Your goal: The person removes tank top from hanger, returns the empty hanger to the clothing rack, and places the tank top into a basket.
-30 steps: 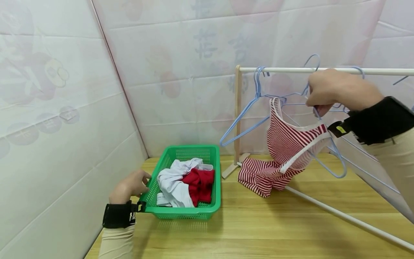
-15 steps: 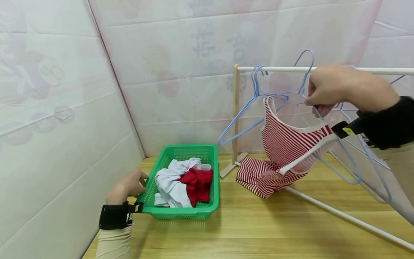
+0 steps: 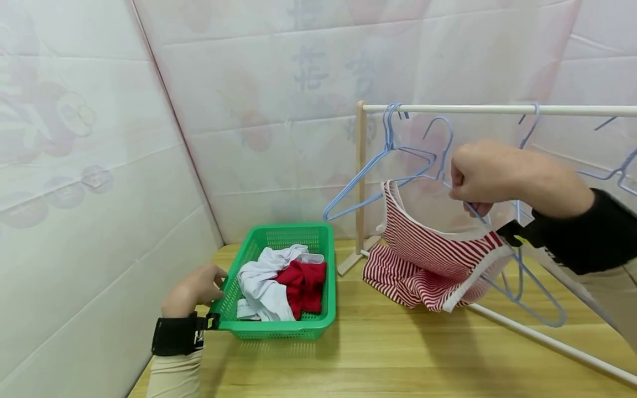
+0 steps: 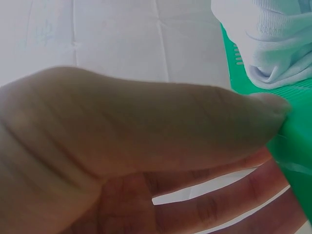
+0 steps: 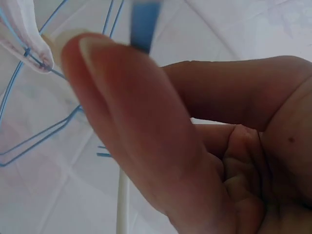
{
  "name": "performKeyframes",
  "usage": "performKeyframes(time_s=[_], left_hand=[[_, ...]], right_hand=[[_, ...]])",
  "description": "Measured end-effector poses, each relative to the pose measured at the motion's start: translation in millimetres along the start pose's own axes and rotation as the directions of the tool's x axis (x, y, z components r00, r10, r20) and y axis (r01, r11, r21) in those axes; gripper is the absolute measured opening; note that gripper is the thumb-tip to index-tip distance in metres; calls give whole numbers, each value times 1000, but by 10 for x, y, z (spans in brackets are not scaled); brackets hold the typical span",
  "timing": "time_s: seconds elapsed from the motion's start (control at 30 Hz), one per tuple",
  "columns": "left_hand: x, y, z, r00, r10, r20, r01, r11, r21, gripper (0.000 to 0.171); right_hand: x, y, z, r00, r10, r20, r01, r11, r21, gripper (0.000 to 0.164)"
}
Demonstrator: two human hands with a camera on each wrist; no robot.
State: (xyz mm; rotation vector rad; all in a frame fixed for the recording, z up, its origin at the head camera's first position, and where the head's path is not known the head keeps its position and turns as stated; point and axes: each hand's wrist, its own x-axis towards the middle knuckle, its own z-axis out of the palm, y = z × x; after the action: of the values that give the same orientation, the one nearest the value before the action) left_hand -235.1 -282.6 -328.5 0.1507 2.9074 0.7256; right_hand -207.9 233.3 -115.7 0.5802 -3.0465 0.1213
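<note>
My right hand (image 3: 490, 174) pinches a blue clothes hanger (image 3: 452, 132) near its shoulder, below the hook. On that hanger hangs a red-and-white striped sleeveless top (image 3: 438, 243), its lower part trailing onto the tabletop. The hanger's hook is apart from the rail, a little below it. My left hand (image 3: 194, 287) grips the left rim of a green plastic basket (image 3: 276, 326). In the left wrist view the thumb presses on the basket wall, with the other fingers along the outside. Inside the basket lie a white garment (image 3: 269, 282) and a red garment (image 3: 308, 284).
A white rail (image 3: 478, 109) on a wooden post (image 3: 360, 182) spans the back right. Bunched blue hangers (image 3: 350, 190) hang at its left end, more to the right. A white lower bar (image 3: 557, 345) crosses the wooden table (image 3: 358, 359). Fabric walls stand behind and left.
My right hand rose slightly and moved right, then came down and left, taking the hanger from the rail's height to below it. The top sags lower. The left hand stays at the basket.
</note>
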Motion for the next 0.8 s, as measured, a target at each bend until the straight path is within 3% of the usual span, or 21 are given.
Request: performKeyframes(time_s=[0.43,0.8], left_hand=[[-1,23,-22,1000,15,14,-15,1000,-12,46],[-26,23,-37,1000,15,4,-15,1000,-7,45]], right_hand=[[-243,-33,155,999,-33,-28,33,999,-1,17],[-300,-136,339,996,-81,-45,79,996,-34,19]])
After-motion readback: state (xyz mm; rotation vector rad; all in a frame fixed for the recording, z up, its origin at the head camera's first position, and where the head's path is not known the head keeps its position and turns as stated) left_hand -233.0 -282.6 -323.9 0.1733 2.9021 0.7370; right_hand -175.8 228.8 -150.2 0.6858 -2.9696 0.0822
